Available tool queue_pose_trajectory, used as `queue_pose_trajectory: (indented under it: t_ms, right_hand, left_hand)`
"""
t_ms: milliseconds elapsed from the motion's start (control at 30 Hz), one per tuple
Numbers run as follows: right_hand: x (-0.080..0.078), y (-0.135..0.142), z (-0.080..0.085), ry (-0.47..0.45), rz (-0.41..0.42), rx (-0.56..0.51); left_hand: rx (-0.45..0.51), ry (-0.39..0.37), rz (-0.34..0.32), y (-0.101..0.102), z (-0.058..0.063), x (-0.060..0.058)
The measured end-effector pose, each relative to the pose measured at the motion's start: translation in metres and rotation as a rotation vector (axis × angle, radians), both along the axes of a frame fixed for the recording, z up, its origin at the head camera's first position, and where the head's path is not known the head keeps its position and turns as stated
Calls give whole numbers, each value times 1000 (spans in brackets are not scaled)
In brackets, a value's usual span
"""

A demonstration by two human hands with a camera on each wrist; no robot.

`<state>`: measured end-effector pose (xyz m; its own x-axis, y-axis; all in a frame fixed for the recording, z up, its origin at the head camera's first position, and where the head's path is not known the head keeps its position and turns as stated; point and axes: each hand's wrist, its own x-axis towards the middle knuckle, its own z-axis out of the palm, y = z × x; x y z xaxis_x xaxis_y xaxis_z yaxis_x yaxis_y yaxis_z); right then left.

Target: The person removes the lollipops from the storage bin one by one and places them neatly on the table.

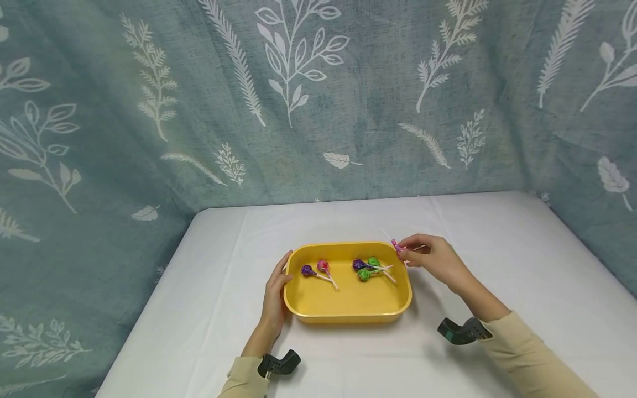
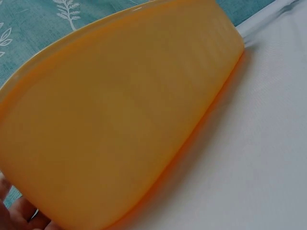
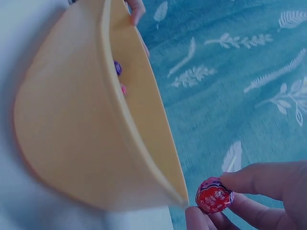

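Right hand (image 1: 433,258) pinches red-pink lollipop (image 3: 214,196) near right rim of yellow tray (image 1: 343,301) — best kept light, clear of edge. Left hand (image 1: 273,298) grips tray's left side; worth holding steady — other lollipops (image 1: 364,275) lie loose inside.

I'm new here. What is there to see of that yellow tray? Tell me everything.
The tray is a yellow, smooth, plastic-looking rectangle with rounded corners, plain walls and a rim around its open top. It sits upright, long side across, on a white cloth. Inside lie five lollipops: two on the left, three bunched on the right. The left hand holds its left end. The right hand is beside the far right corner; whether it touches the rim is unclear.
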<state>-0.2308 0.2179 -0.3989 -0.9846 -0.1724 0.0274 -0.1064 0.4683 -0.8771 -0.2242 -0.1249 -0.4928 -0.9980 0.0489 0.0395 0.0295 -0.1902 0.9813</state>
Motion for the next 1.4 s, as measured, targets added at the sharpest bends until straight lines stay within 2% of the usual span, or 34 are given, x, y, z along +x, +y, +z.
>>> queue_pose_trajectory:
  t_ms: [367, 733, 867, 1033, 1133, 1233, 1400]
  right_hand:
    - [-5, 37, -4, -41, -107, 38]
    - [-12, 65, -10, -67, -169, 64]
    - [-29, 77, -33, -75, -214, 33]
    - [-58, 109, -83, -40, -269, 28]
    - [-67, 123, -99, -11, -301, 50]
    - [-62, 124, -93, -27, -322, 53]
    - [-39, 106, -61, -68, -336, 64]
  left_hand:
    - [-4, 6, -3, -1, 0, 1]
    - [-9, 4, 3, -1, 0, 0]
    - [-16, 3, 12, -2, 0, 0]
    - [-13, -4, 10, -1, 0, 1]
    - [-10, -2, 6, -1, 0, 1]
    - [-7, 0, 2, -1, -1, 1]
    - [-7, 2, -1, 0, 0, 1]
